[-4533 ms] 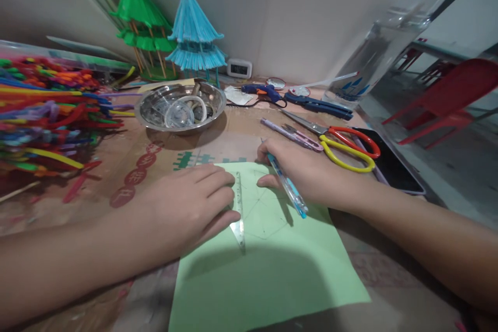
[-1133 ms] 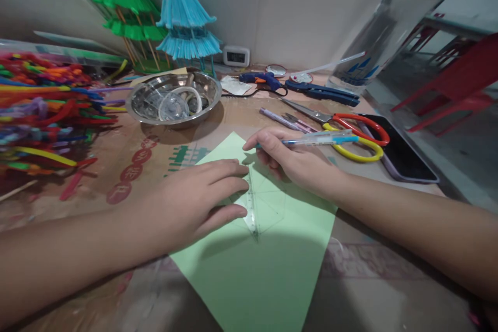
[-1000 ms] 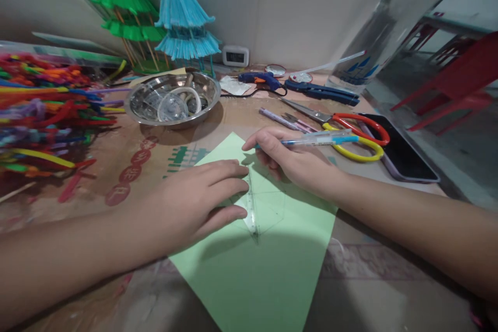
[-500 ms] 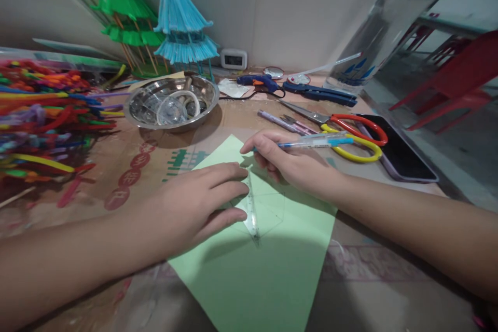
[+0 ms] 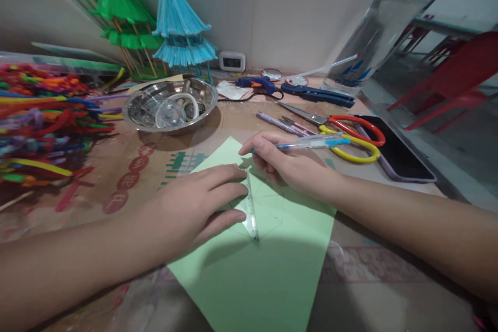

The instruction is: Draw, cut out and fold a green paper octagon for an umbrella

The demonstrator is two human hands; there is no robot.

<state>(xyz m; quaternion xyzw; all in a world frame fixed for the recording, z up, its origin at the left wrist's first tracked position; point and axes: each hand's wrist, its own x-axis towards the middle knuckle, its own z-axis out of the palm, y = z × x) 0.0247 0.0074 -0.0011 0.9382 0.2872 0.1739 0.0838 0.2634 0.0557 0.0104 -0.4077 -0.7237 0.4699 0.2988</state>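
A sheet of light green paper (image 5: 268, 280) lies at an angle in front of me, with thin pencil-like lines forming a many-sided shape. My left hand (image 5: 210, 197) rests flat on it, fingers apart, pressing down a clear plastic ruler (image 5: 252, 220). Part of the ruler is hidden beneath my fingers. In my right hand (image 5: 274, 155) is a clear pen (image 5: 311, 142) with blue parts, held between thumb and fingers. Its tip points left, close to the ruler's far end; whether it touches the paper I cannot tell.
Scissors (image 5: 346, 137), pens (image 5: 272, 120) and a phone (image 5: 397, 150) lie to the right. Behind are a metal bowl (image 5: 136, 123), glue gun (image 5: 257, 84), small clock (image 5: 232, 61), water bottle (image 5: 373, 36), and green (image 5: 120, 5) and blue (image 5: 177, 10) pipe-cleaner towers. Pipe cleaners (image 5: 46, 124) pile up at left.
The view has shifted very slightly. Both hands, the pen and the ruler keep nearly the same positions on the paper.
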